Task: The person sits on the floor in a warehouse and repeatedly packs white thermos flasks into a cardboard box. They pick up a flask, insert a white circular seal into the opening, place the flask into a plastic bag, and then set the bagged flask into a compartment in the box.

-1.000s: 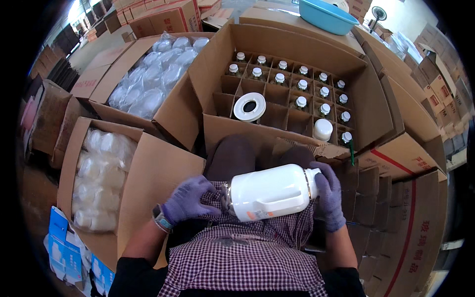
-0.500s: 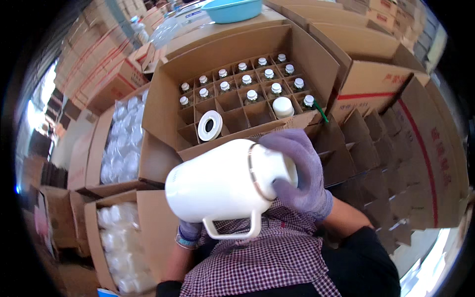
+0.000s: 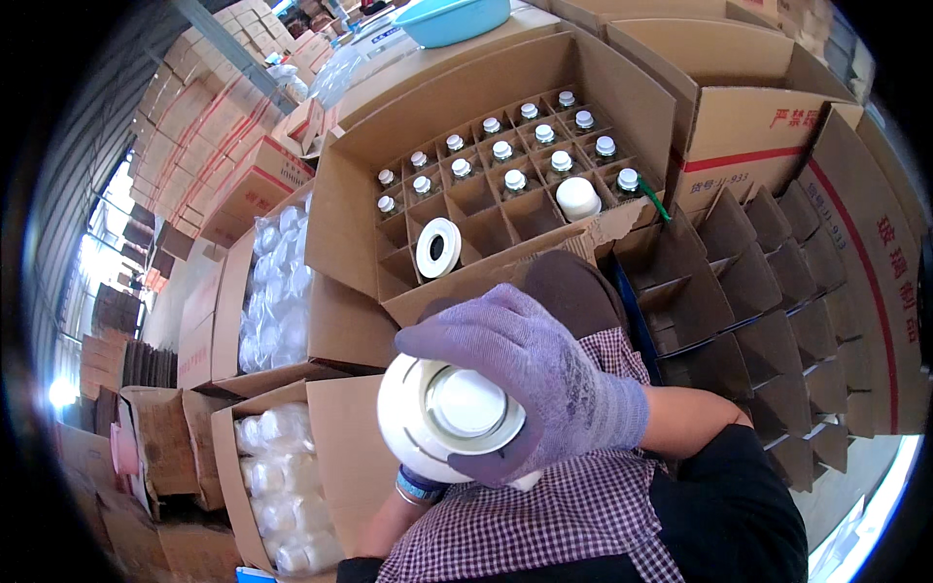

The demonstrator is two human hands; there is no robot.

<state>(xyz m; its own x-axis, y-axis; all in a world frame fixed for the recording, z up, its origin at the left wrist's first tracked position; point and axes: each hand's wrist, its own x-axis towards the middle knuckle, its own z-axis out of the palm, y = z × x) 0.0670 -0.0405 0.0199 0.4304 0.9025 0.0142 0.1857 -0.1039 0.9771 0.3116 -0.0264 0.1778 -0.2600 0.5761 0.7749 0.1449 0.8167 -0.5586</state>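
- Stacked cardboard cartons are filling a warehouse around an open divided brown carton (image 3: 622, 73) of capped bottles.
- Right purple-gloved hand (image 3: 544, 384) is wrapping fully around a white plastic jug (image 3: 442, 418), tilting its base toward the camera, below that carton.
- Left hand (image 3: 420, 483) is hiding beneath the jug; its grip cannot be judged.

Open cardboard boxes (image 3: 350, 321) crowd the warehouse floor (image 3: 855, 496).

Warehouse, stacked cardboard boxes (image 3: 209, 126), daylight at left, blue basin (image 3: 452, 19)

An open brown cardboard carton (image 3: 622, 78) with a divider grid held white-capped bottles (image 3: 515, 180). A white tape roll (image 3: 438, 247) occupied a front cell. A turquoise plastic basin (image 3: 452, 19) sat behind its far edge.
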